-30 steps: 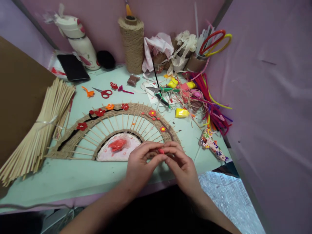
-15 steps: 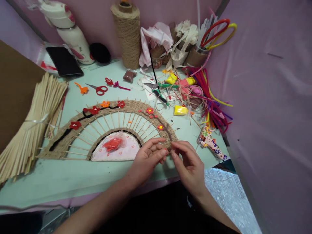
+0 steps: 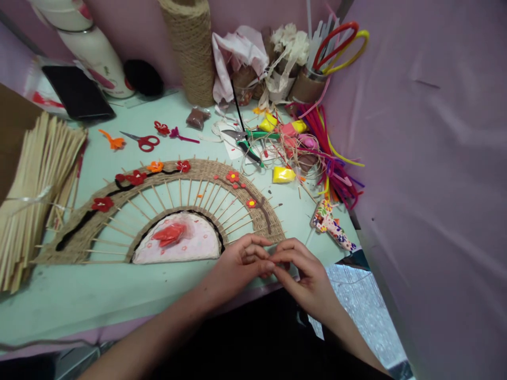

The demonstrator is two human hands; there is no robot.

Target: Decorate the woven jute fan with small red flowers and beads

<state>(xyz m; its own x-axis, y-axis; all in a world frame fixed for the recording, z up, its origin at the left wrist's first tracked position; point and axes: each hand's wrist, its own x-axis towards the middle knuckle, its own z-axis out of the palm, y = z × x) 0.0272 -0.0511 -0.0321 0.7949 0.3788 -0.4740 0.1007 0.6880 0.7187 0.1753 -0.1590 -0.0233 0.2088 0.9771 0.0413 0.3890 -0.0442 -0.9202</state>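
Observation:
My left hand [image 3: 237, 266] and my right hand [image 3: 307, 274] meet fingertip to fingertip at the table's near edge, both pinched closed. Whatever sits between the fingers is too small to make out now. Just beyond them lies a half-round woven fan [image 3: 166, 203] of jute and bamboo sticks, dotted with small red and orange flowers. A lump of red clay in clear wrap [image 3: 170, 232] rests on the fan's pink centre piece.
A bundle of bamboo sticks [image 3: 31, 184] lies at the left. Red scissors [image 3: 144, 141], green-handled snips [image 3: 247, 142], yellow clay [image 3: 283, 174], pipe cleaners [image 3: 332, 163] and a patterned glue gun [image 3: 330, 224] crowd the right. A jute spool [image 3: 190, 47], bottle [image 3: 89, 42] and phone [image 3: 77, 92] stand behind.
My hands parted slightly half a second ago, with a small red bit at the left fingertips, then closed together again nearer the table edge. The view has shifted right and down.

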